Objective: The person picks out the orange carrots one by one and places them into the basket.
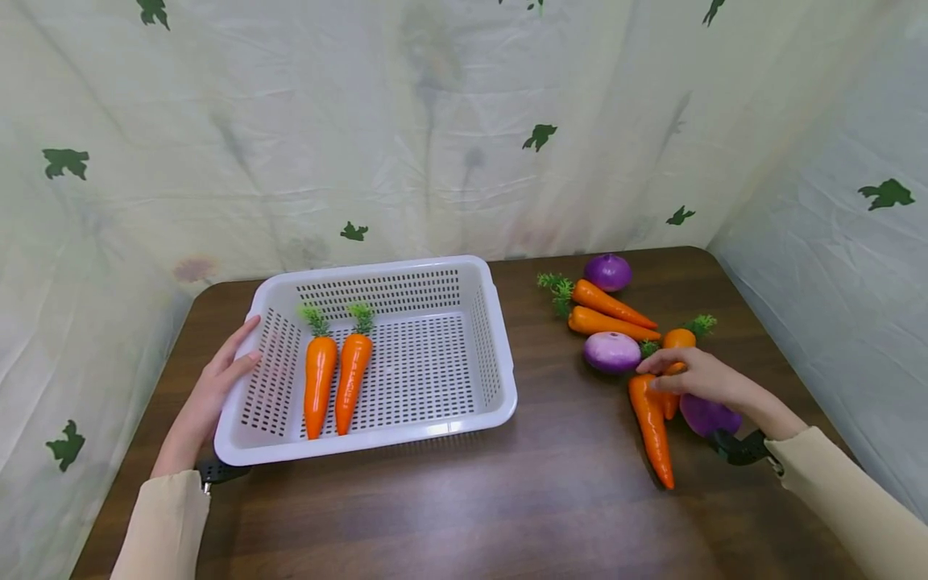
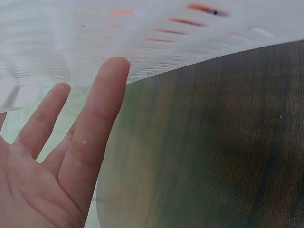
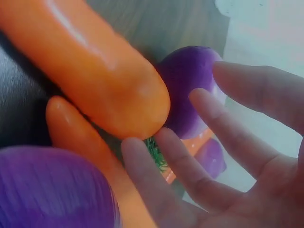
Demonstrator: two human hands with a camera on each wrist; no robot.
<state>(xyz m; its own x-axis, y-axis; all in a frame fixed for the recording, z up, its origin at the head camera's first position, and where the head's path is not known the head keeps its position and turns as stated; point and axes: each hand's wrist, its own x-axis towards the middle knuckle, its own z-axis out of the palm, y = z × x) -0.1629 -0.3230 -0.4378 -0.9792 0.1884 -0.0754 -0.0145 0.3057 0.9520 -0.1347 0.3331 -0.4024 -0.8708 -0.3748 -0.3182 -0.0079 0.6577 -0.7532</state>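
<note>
A white perforated plastic basket [image 1: 395,445] holds two leafy-topped carrots [image 1: 320,379] side by side in its left half. My left hand [image 1: 213,387] rests at the left rim, fingers extended; in the left wrist view the fingertips [image 2: 114,71] are right at the basket's outer wall. At the right, my right hand [image 1: 699,374] is over the thick end of a loose orange carrot [image 1: 656,435]. In the right wrist view its spread, fairly straight fingers surround that end of the carrot [image 3: 95,71], with fingertips right at it. A pale purple onion [image 1: 612,352] lies just left of this hand.
Beneath and beyond the right hand lie another carrot [image 1: 678,338] and a purple onion [image 1: 706,415]. Farther back are two carrots [image 1: 609,302] and a dark purple onion [image 1: 607,272]. A pale leaf-patterned curtain [image 1: 464,145] borders the wooden table [image 1: 435,515].
</note>
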